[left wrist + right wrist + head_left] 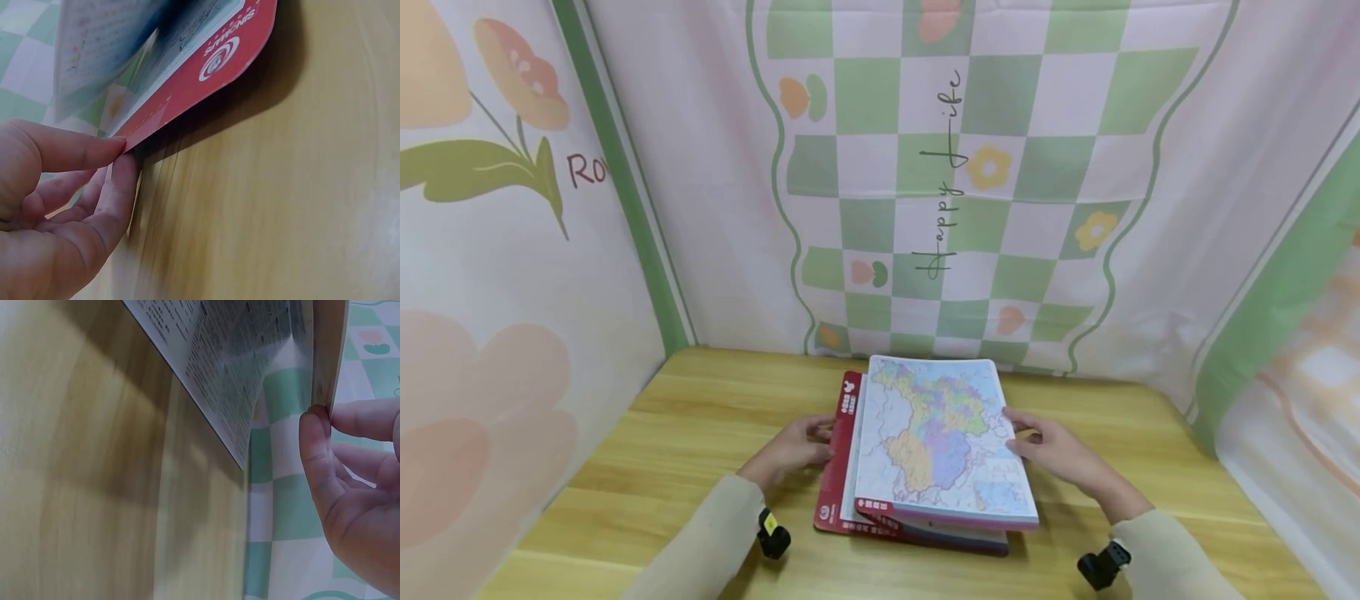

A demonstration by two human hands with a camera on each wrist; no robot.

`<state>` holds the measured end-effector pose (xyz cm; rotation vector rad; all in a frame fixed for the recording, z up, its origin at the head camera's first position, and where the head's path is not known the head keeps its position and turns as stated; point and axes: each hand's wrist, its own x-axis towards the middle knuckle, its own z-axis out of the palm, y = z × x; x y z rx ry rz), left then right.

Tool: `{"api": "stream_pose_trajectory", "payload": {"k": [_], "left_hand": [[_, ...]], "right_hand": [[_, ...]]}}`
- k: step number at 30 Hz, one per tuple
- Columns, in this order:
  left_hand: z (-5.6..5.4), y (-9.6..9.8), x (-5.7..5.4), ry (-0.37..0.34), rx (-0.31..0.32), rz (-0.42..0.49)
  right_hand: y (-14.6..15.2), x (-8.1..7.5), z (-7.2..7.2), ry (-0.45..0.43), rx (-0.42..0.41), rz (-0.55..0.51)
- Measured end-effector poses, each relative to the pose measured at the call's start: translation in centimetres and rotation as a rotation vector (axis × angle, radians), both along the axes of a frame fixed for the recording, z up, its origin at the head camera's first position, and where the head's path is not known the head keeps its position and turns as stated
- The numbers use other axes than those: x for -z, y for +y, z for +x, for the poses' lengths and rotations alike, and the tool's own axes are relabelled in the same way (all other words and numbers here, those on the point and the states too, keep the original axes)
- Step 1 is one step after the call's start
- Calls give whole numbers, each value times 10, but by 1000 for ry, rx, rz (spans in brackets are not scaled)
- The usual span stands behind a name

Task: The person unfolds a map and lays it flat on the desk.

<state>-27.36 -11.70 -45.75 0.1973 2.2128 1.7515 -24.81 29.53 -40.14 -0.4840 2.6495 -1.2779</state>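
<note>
A map [936, 442] with coloured regions lies uppermost in a small stack above the table. Beneath it, a red-bordered map sheet [832, 492] sticks out to the left and along the front. My left hand [790, 452] pinches the left edge of that red border between thumb and fingers, as the left wrist view shows. On the other side my right hand [1051, 450] grips the right edge of the upper map. In the right wrist view, finger and thumb pinch a thick edge [328, 356], while a page of small print [200, 362] slants down beside it, apart from the fingers.
The wood-grain table [715, 400] extends around the stack. Behind it hangs a green and white checked curtain [925, 225], with flowered cloth [490, 275] on the left and another green-edged cloth [1285, 358] on the right. Dark wrist devices sit at both sleeves.
</note>
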Motion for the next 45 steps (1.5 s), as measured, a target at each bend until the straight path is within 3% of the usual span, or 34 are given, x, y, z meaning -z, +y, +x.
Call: {"api": "stream_pose_trajectory", "payload": {"k": [10, 23, 34, 39, 45], "left_hand": [[-1, -7, -1, -22, -23, -18], [-1, -20, -10, -22, -85, -45], [-4, -44, -14, -3, -111, -78], [-4, -55, -16, 6, -114, -142], [-4, -69, -18, -24, -129, -178]], "right_hand": [[8, -11, 1, 3, -8, -3], [25, -23, 0, -8, -10, -34], [41, -30, 2, -13, -25, -57], [46, -31, 5, 2, -21, -42], [54, -35, 7, -28, 0, -27]]}}
